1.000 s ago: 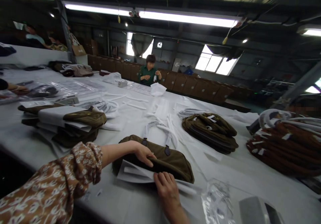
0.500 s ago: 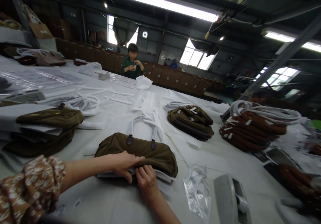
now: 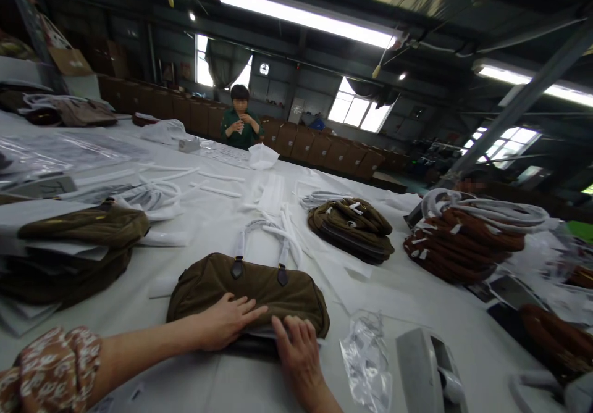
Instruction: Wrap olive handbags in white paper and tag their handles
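An olive-brown handbag (image 3: 204, 280) lies on the white-covered table (image 3: 185, 388) in front of me, its paper-wrapped handle (image 3: 262, 225) pointing away. Across the bag's near half rests my left hand (image 3: 229, 319), fingers stretched out over the fabric. My right hand (image 3: 299, 348) sits at the near edge, thumb and fingers apart, with the fingertips on the bag. A strip of white sheet shows along that edge between the hands. The underside of the bag is hidden.
Olive bags are stacked at left (image 3: 83, 228) and beyond on the right (image 3: 349, 225). Farther right is a pile of rust-brown bags (image 3: 463, 240). A clear plastic bag (image 3: 368, 357) and a grey tape dispenser (image 3: 428, 370) lie near my right hand. A person (image 3: 241, 120) stands across the table.
My right hand has shifted right and its bent fingers have spread along the near edge. The left hand stays flat on the bag, slightly lower, and more of the bag's dark lower edge shows.
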The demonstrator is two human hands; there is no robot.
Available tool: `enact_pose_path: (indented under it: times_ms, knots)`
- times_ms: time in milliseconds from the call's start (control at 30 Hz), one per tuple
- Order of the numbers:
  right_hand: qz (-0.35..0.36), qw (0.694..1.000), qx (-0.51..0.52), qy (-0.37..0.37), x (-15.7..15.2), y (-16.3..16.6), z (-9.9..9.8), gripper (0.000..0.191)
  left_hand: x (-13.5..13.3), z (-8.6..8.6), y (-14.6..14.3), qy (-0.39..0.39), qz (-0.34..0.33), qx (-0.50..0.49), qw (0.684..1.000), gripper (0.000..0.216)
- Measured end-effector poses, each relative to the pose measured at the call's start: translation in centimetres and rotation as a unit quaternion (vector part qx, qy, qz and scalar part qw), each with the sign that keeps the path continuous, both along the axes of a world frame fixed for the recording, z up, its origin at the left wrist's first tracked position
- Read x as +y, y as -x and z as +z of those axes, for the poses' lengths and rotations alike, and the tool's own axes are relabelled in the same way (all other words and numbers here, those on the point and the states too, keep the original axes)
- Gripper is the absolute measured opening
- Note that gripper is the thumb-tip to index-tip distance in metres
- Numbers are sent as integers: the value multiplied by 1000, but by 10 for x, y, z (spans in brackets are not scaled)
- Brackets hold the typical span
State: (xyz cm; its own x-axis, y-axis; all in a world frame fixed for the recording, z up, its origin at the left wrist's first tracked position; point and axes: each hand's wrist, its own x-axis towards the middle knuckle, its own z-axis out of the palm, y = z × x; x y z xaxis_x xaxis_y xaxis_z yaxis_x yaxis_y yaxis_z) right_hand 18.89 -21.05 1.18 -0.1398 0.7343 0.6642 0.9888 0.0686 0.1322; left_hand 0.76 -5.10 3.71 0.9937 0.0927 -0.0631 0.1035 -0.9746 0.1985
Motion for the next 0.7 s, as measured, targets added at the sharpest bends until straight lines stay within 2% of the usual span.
enact_pose_path:
  times_ms: [67,133,233,333,467,600,700]
  knots:
    - [-44,999,12,2,-3,-14,3,29,-3,-3,1,-20,7,-2,1000,79]
    - [-14,999,6,29,-2,-26,0,25,-6,-8,2,-37,11,-8,999,80]
    - [52,999,-5,7,0,-36,-12,24,-10,-16,4,-52,18,-29,998,81]
    - [62,998,12,-3,-2,-37,-19,26,-12,-20,5,-60,31,-34,997,83]
    - [58,997,32,37,-4,-33,-16,26,-12,-18,4,-65,36,-27,997,85]
    - [48,997,35,42,-6,-31,-15,26,-10,-18,4,-56,27,-19,998,87]
    - [65,995,27,76,-8,-35,-6,29,-10,-21,4,-48,27,-18,998,87]
